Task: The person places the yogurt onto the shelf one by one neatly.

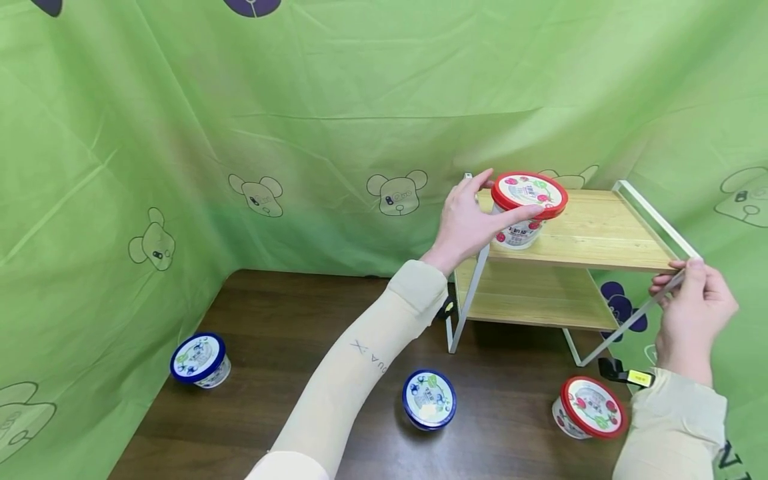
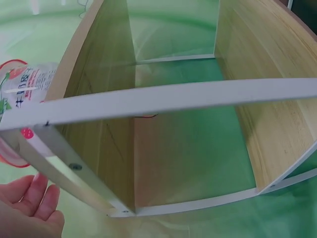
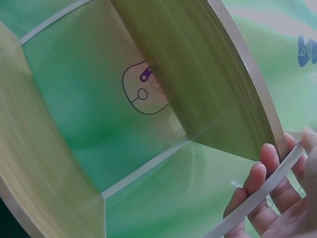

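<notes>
My left hand [image 1: 471, 217] grips a white tub with a red lid [image 1: 528, 210], thumb along the near side of the lid and fingers at its far left. The tub, printed with red fruit, is at the front left of the shelf rack's wooden top board [image 1: 600, 227]; whether its base touches the board is hard to tell. In the left wrist view, part of that tub [image 2: 32, 82] shows behind the rack's frame. At the rack's front right corner, my right hand [image 1: 696, 307] holds the white metal frame [image 3: 257, 196], thumb on top and fingers underneath.
Below the top board is a lower wooden shelf [image 1: 534, 297]. On the dark brown table [image 1: 288, 320] stand a blue-lidded tub [image 1: 198, 360] at left, another blue-lidded tub [image 1: 429, 400] near the middle and a second red-lidded tub [image 1: 591, 407] at right. Green printed cloth [image 1: 324, 120] hangs behind.
</notes>
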The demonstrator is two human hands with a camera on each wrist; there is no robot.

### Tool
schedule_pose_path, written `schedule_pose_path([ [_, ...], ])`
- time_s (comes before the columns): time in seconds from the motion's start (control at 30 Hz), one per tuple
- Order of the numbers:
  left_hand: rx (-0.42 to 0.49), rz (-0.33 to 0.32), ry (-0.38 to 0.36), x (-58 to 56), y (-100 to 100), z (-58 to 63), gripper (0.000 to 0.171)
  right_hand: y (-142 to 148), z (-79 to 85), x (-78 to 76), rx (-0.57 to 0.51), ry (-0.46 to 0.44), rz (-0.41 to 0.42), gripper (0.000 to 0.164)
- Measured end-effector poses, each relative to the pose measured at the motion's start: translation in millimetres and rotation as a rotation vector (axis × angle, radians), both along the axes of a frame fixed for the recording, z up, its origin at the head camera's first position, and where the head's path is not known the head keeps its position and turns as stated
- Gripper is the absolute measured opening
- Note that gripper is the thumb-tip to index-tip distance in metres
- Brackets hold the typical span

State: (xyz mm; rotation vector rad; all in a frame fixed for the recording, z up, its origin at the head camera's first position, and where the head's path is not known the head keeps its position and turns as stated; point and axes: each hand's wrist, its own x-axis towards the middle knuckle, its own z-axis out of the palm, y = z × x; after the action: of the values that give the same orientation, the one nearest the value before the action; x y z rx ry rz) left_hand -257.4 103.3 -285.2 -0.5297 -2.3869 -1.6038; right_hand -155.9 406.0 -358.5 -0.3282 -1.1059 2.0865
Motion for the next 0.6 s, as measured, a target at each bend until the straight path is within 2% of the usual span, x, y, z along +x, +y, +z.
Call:
schedule_pose_path([
  [0.33,0.061,-0.024,0.033,0.9,-18,-0.6,0.095,5,3.7,4.0,0.018,-0.037,0.086,0.025],
  [0.6,0.053,-0.005,0.059,-1.1,-30,-6.9,0.097,11,3.7,6.8,0.065,-0.011,0.195,0.022],
])
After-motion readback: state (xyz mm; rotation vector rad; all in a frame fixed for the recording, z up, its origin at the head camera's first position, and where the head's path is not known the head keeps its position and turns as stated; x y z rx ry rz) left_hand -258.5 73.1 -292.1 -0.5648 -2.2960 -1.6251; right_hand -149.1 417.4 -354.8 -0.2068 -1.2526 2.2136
